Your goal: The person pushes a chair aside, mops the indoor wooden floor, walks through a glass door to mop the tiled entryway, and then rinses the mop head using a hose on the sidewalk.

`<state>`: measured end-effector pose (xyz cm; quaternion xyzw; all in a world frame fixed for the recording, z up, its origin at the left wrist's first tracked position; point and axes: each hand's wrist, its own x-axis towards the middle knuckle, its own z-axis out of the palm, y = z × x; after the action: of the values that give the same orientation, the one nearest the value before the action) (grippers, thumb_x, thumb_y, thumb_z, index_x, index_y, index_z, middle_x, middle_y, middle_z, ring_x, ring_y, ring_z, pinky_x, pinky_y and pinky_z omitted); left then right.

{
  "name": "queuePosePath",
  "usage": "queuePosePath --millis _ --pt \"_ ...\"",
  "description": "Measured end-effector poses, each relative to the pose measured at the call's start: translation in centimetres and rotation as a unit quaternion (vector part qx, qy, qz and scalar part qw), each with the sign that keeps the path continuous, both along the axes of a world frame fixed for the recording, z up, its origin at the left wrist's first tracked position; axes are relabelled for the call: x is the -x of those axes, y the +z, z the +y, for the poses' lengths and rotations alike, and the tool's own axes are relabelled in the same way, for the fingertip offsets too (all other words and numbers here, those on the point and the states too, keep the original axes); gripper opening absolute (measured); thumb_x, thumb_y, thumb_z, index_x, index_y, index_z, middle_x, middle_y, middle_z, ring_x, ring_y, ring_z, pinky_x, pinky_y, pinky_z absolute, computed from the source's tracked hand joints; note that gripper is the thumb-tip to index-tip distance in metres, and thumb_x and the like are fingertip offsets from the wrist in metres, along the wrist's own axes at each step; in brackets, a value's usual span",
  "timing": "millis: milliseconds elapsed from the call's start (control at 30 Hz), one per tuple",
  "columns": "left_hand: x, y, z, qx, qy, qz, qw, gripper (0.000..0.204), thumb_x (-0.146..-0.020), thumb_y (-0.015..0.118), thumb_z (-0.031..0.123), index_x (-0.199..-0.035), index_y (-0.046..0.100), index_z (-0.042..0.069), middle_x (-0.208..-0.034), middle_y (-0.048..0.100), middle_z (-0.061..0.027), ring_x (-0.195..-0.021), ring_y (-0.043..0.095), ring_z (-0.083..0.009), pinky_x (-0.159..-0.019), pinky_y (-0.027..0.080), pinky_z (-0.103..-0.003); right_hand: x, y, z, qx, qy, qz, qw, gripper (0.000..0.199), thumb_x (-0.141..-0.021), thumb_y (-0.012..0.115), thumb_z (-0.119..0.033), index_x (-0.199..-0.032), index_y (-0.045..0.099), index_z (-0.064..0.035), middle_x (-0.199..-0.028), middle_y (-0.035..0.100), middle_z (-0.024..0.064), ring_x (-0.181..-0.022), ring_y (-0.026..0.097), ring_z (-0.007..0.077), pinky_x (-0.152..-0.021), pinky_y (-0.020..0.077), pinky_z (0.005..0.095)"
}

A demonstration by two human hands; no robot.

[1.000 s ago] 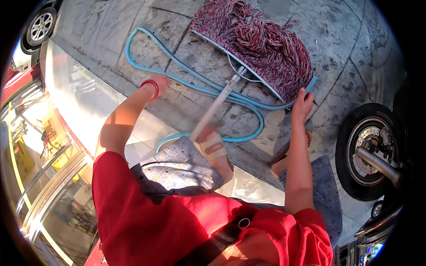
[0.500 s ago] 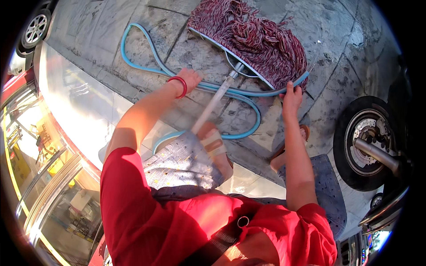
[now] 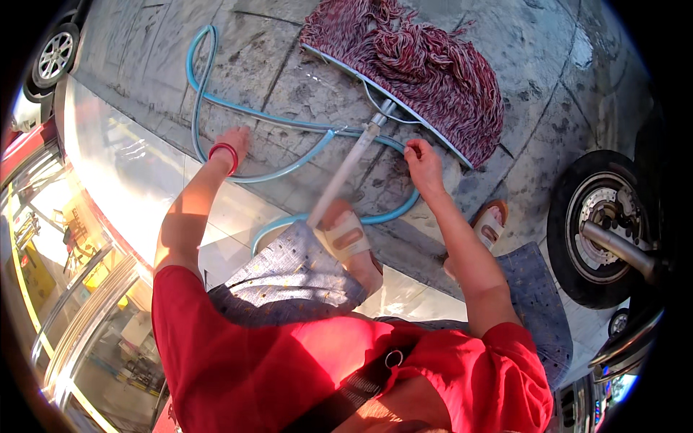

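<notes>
A light-blue hose (image 3: 289,167) lies in loops on the paving, its cut end near the mop handle with a little water spurting out. My left hand (image 3: 234,141), with a red bangle at the wrist, hovers beside the left loop; it looks open and empty, and the hose runs past under the wrist. My right hand (image 3: 424,167) has its fingers curled together by the hose's right bend, with nothing visible in them. Between the hands, a mop (image 3: 433,79) with a red-and-white string head rests on the ground; its metal handle (image 3: 350,169) slopes back to my leg.
A motorcycle wheel (image 3: 603,224) stands close on the right. At the left are a glass display case (image 3: 108,317) and a pale tiled step (image 3: 130,187). A car wheel (image 3: 54,56) shows at the far left. My sandalled feet stand either side of the paving edge.
The hose end has swung left, away from my right hand. My left hand has moved left and nearer, off the hose runs. My right hand has moved left and curled.
</notes>
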<state>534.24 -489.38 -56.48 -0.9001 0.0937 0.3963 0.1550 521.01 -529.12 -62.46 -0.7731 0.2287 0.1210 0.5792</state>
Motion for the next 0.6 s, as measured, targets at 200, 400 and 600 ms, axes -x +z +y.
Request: queuePosePath --millis 200,400,600 --pt "4.0 -1.5 -13.6 0.212 0.04 0.028 0.976 0.041 -0.079 0.052 0.036 -0.1 0.05 0.001 -0.095 0.055 -0.0223 -0.091 0.053 -0.0339 -0.079 0.041 -0.039 -4.9 1.1 -1.7 0.072 -0.004 -0.061 0.995 0.016 -0.078 0.056 -0.012 -0.087 0.056 0.0009 -0.078 0.059 0.0148 -0.068 0.059 0.0236 -0.062 0.0458 0.0316" --pt "5.6 -0.6 -15.0 0.187 -0.067 0.155 0.968 0.027 -0.078 0.053 0.026 -0.092 0.05 0.003 -0.084 0.058 -0.0185 -0.082 0.055 -0.0348 -0.077 0.042 -0.04 -8.4 1.0 -3.8 0.126 -0.003 -0.107 0.986 0.015 -0.077 0.055 -0.011 -0.087 0.056 -0.0009 -0.081 0.059 0.0156 -0.072 0.058 0.0284 -0.064 0.0453 0.0344" --pt "5.8 -1.8 -12.6 0.244 0.102 0.048 0.963 0.021 -0.076 0.052 0.017 -0.09 0.045 0.002 -0.075 0.057 -0.0191 -0.072 0.055 -0.0369 -0.065 0.043 -0.04 -10.4 0.6 -4.6 0.157 0.048 -0.138 0.977 0.013 -0.076 0.055 -0.01 -0.085 0.055 -0.0017 -0.083 0.058 0.0151 -0.076 0.057 0.0314 -0.067 0.0446 0.0364"
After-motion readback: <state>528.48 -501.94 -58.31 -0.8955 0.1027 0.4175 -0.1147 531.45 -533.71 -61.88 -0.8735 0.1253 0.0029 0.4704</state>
